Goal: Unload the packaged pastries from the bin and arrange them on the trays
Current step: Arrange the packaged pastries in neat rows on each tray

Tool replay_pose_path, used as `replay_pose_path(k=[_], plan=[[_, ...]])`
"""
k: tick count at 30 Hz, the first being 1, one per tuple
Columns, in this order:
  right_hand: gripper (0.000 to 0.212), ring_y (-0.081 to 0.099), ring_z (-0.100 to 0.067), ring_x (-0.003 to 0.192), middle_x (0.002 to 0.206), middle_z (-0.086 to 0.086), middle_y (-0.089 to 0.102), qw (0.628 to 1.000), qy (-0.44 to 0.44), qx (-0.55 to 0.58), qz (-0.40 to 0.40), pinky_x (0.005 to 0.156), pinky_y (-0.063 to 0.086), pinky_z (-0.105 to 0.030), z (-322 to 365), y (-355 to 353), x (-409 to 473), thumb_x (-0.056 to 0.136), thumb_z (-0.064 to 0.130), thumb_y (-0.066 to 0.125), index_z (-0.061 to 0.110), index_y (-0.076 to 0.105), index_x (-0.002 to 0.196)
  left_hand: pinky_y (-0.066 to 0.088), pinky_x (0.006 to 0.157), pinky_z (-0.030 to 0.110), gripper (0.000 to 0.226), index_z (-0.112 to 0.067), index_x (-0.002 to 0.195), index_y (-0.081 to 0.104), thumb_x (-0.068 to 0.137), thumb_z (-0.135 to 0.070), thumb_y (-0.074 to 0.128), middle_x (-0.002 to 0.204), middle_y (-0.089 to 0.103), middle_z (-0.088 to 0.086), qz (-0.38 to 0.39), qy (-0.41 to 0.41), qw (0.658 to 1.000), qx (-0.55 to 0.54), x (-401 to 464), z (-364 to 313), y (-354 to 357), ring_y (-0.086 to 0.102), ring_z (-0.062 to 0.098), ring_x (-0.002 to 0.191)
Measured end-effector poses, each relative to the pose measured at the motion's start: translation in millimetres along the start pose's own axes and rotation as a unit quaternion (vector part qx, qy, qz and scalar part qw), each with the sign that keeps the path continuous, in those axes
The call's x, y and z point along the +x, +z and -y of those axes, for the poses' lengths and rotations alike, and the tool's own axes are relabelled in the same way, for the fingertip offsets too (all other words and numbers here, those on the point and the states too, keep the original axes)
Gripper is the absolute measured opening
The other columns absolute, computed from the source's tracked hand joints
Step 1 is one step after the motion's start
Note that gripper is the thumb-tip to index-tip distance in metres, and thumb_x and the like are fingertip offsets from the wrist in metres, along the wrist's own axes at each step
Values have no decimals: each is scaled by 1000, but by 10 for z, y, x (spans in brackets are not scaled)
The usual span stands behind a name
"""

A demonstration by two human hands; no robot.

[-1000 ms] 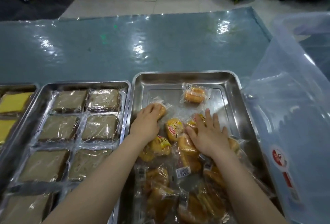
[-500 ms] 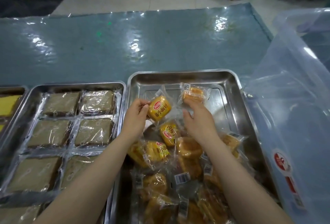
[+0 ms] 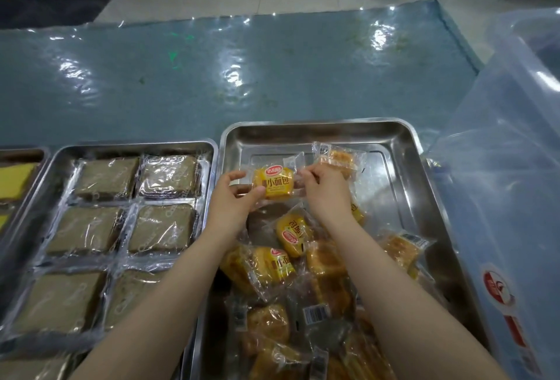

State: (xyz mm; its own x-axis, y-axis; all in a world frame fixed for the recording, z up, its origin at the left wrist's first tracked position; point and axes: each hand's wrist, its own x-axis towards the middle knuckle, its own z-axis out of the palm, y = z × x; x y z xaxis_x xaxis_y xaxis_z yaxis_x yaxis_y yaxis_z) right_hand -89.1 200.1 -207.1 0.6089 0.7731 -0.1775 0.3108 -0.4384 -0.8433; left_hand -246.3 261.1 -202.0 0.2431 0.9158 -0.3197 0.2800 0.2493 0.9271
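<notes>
Your left hand (image 3: 233, 201) and right hand (image 3: 325, 190) together hold one yellow packaged small bread (image 3: 274, 183) just above the floor of the steel tray (image 3: 406, 173). Your left fingers and thumb pinch its left side, and your right fingers pinch the clear wrapper at its upper right edge. The printed face of the pack is turned up toward you.

Just beyond your right hand, near the far edge of that tray, lies another wrapped pastry (image 3: 341, 157), barcode side up. Nearer you, the same tray carries a loose heap of wrapped pastries (image 3: 291, 298), some label up, some barcode up, lying across one another and reaching to the tray's near end.

Beside it on the left, touching rim to rim, stands a second steel tray (image 3: 136, 146) with brown wrapped cakes (image 3: 163, 228) laid flat in two neat columns. A third tray (image 3: 33, 151) shows at the left edge of the worktop, with yellow cakes (image 3: 15, 178) in it.

At the right edge of the worktop stands the clear plastic bin (image 3: 503, 185), its wall close against the pastry tray. The worktop (image 3: 212, 76) is covered in glossy blue-grey plastic sheeting.
</notes>
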Motion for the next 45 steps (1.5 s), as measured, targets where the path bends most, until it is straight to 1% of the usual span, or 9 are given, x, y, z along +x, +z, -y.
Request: replay_pose_path(k=[4,8,11,14,19,28,34,39,45], plan=[[21,56,1,81,101,10,65,997,-33,-76,3,69,44,-12,-19,11,11,93,17,58,22,63,113,43,63,15,54,-28,124,43,79,-24,74,97,56,-10,-74,86,983,142,66,0,27,58,4,83],[38,45,-19,119,127,1,56,969,-98,-225,-33,101,38,-35,-89,-107,134,88,11,61,24,59,123,31,104,29,58,-20,134,42,83,-16,68,142,35,8,-82,218,913,335,81,41,50,35,23,130],[51,25,-25,135,142,-2,41,946,-61,-314,-58,108,25,-42,-201,-213,229,83,10,66,25,50,129,42,99,44,45,-10,124,55,81,-7,65,129,51,14,-17,354,822,446,80,90,71,47,32,119],[55,38,-28,128,136,-3,47,958,-31,-280,-59,102,36,-45,-263,-261,295,82,18,70,22,43,130,41,99,40,44,-13,129,54,85,-16,60,130,53,10,69,358,782,506,76,170,108,49,29,118],[34,52,-2,74,84,18,53,987,-24,-155,-34,59,37,-20,-178,-321,356,80,33,70,32,44,101,0,116,29,67,-24,150,6,95,-31,44,158,2,-3,125,299,790,521,155,318,88,-1,15,145],[22,63,-18,92,103,4,67,998,-23,-40,41,79,50,-34,7,-424,576,94,33,57,26,56,114,-2,117,33,73,-22,151,-1,95,-30,45,158,-12,-5,140,243,839,467,161,342,160,-17,7,142],[44,36,-27,129,139,-3,44,959,-76,-269,-55,104,32,-43,-42,-339,538,89,34,61,25,53,131,-10,112,28,67,-22,151,2,96,-34,39,157,-13,-5,132,255,819,497,175,377,160,-20,6,140],[27,54,-20,107,125,4,54,953,-125,-265,73,88,47,-35,-63,-261,428,87,16,58,24,61,113,-25,108,35,69,-28,150,1,93,-40,39,157,-15,-4,99,266,782,555,174,383,158,-30,18,139],[40,54,-31,105,134,-7,44,936,-37,-347,52,77,44,-36,-59,-362,366,95,33,47,28,48,134,-28,103,34,71,-33,149,-7,93,-40,38,152,-25,-8,105,255,783,557,188,390,161,-33,23,137]])
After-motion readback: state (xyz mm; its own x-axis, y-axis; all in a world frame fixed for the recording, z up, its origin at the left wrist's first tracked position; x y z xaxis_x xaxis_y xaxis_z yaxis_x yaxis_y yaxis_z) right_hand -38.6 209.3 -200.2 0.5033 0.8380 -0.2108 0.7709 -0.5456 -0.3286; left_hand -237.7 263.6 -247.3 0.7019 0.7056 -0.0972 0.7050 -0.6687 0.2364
